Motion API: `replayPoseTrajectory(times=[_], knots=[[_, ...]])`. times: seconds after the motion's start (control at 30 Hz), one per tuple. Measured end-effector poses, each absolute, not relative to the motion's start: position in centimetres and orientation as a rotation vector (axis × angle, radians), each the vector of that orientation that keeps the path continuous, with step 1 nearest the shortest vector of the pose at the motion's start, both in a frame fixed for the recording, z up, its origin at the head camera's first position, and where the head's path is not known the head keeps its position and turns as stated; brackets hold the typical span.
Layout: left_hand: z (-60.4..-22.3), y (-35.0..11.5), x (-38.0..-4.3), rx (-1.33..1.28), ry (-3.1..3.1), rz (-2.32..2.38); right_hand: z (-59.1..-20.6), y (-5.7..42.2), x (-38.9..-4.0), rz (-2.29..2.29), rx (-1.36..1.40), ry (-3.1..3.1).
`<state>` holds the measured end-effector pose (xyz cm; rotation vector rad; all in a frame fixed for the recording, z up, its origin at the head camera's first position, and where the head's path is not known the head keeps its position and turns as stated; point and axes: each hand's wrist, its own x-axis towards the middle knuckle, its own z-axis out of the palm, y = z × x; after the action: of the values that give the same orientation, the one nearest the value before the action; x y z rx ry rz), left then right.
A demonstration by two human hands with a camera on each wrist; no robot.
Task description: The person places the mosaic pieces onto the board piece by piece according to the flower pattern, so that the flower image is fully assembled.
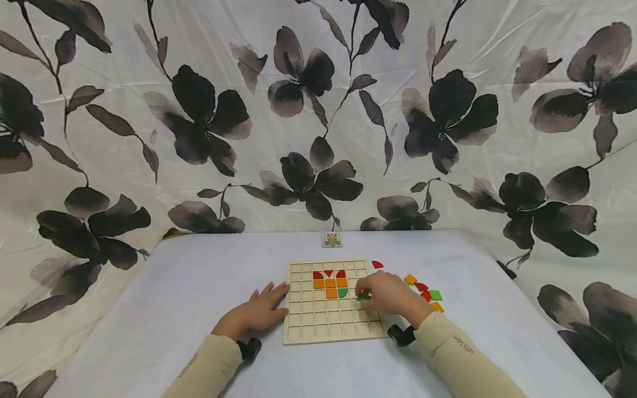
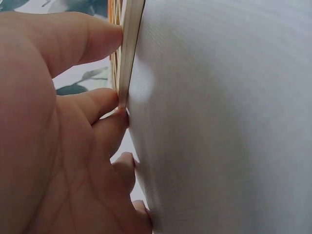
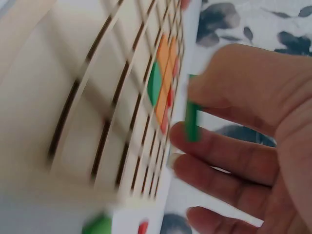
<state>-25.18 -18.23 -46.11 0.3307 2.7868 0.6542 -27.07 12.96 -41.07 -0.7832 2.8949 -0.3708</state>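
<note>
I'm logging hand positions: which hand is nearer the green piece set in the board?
Right. The right hand is just right of the set green piece, pinching another green piece; the left hand is farther away, at the left edge of the board.

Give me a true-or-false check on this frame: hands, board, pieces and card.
1. The right hand holds a green piece. True.
2. The left hand is well clear of the grid board. False: it touches the board's edge.
3. On the board, a green quarter-round sits beside an orange square. True.
4. In the head view, the loose pieces lie left of the board. False: they lie to its right.
5. A small card lies beyond the board. True.
</note>
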Motion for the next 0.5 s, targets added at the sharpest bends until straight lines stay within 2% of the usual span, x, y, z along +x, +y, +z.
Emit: replayPoseTrajectory(times=[0.3, 0.5], knots=[[-46.2, -18.2, -25.1, 0.343, 2.779, 0.667, -41.5, 8.3, -27.5, -0.360, -1.059, 2.995], [-46.1, -18.2, -25.1, 0.344, 2.779, 0.663, -42.2, 6.2, -27.8, -0.341, -1.091, 3.027]])
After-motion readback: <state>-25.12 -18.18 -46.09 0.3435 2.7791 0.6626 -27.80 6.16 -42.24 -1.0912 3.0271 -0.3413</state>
